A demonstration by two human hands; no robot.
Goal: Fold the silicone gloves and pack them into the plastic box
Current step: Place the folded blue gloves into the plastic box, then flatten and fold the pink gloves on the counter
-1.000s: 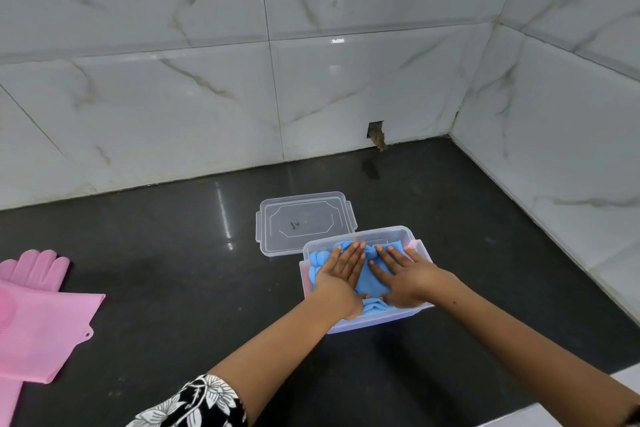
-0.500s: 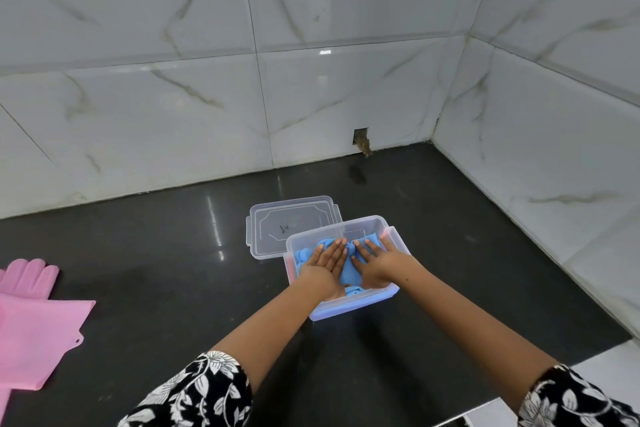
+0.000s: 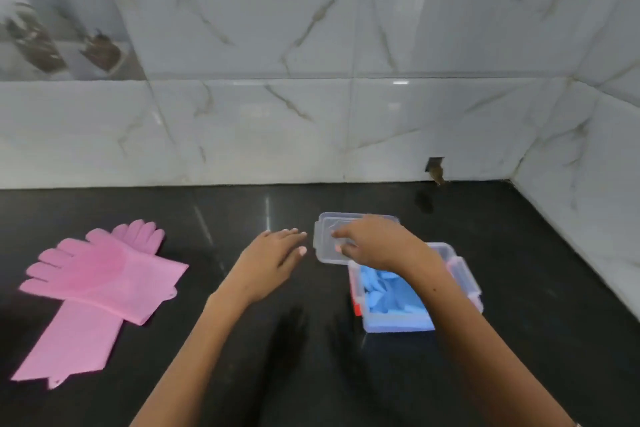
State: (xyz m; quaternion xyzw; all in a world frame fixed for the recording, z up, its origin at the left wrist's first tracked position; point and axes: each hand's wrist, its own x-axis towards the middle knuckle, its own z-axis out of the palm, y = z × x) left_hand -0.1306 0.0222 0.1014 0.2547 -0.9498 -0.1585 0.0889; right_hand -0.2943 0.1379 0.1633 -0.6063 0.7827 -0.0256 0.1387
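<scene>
On the dark, glossy worktop (image 3: 242,211) a clear plastic box (image 3: 467,284) stands toward the right, and the blue silicone gloves (image 3: 384,291) lie folded inside it, filling it up to about the rim. The right forearm crosses over the box's right half and hides part of the gloves. Just behind the box and touching its far left corner lies the clear lid (image 3: 327,246), flat on the worktop. The right hand (image 3: 374,243) reaches over the lid with its fingers curled down onto it; the picture is blurred there, so whether it grips the lid or only touches it cannot be told. The left hand (image 3: 270,260) hovers just left of the lid, fingers straight and relaxed, holding nothing. Well apart on the left, two pink silicone gloves (image 3: 104,274) lie flat and unfolded, one across the other, fingers pointing away and to the left. Grey-veined marble tiles (image 3: 346,121) close the worktop at the back and on the right, with a small dark hole (image 3: 435,168) at the base of the back wall.
</scene>
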